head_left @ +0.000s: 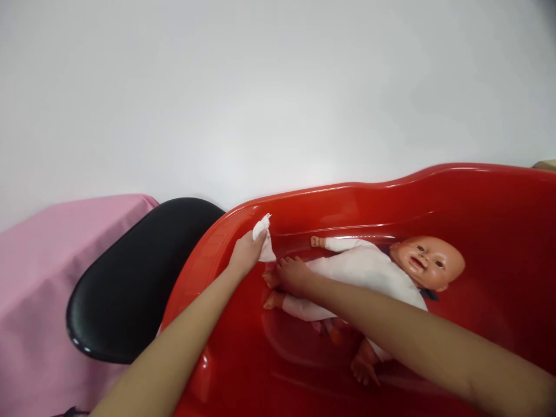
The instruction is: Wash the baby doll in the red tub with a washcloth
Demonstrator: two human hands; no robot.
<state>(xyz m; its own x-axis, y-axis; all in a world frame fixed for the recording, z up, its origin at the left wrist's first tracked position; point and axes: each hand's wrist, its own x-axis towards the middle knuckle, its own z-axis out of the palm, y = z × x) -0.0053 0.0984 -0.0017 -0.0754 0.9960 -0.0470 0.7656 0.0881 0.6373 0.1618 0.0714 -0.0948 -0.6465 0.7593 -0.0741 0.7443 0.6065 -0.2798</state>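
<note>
A baby doll (369, 269) in a white cloth suit lies on its back inside a red baby bathtub (391, 200), its head toward the right and its feet toward the left. My left hand (248, 252) is closed on a crumpled white cloth (266, 246), held above the tub's left end, just beyond the doll's feet. My right hand (295, 274) is closed around one of the doll's lower legs, near the foot. The doll's other foot (273, 300) lies free beside it. My right forearm hides part of the doll's body.
A black padded seat (143, 284) stands against the tub's left side. Behind it, pink cloth (78, 231) covers a raised surface. A pale wall (260, 98) rises beyond the tub. A tan object (545, 165) shows at the far right edge.
</note>
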